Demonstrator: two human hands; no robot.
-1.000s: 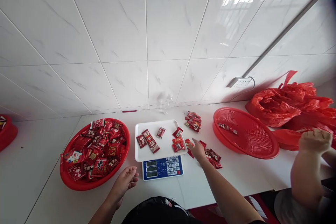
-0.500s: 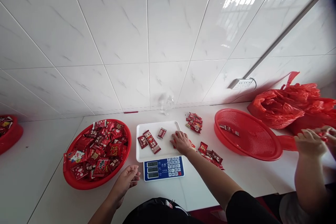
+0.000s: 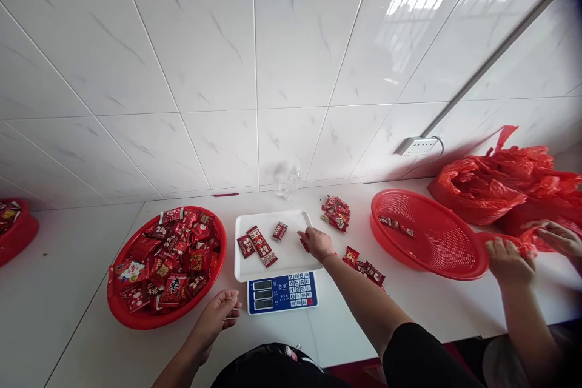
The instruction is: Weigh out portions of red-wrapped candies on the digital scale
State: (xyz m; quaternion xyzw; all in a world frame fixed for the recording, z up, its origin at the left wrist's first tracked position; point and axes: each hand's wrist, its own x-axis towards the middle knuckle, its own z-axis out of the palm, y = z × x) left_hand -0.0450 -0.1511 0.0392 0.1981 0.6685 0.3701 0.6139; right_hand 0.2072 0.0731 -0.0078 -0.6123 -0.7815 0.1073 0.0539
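The right hand [image 3: 319, 244] was positioned over the right edge of the tray [image 3: 291, 262], at a packet [image 3: 304, 245]; whether its grip grasped the packet could not be determined. Three other packets [image 3: 262, 247] lay on the tray. The left hand [image 3: 224, 310] was released, fingers loosely curled, above the worktop [image 3: 345, 327] beside the scale [image 3: 282, 294].

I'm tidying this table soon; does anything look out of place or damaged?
Perhaps the loose red packets: two small heaps lie directly on the table, right of the scale, while many more fill the basket left of it. Wrappers are too small to judge for damage.
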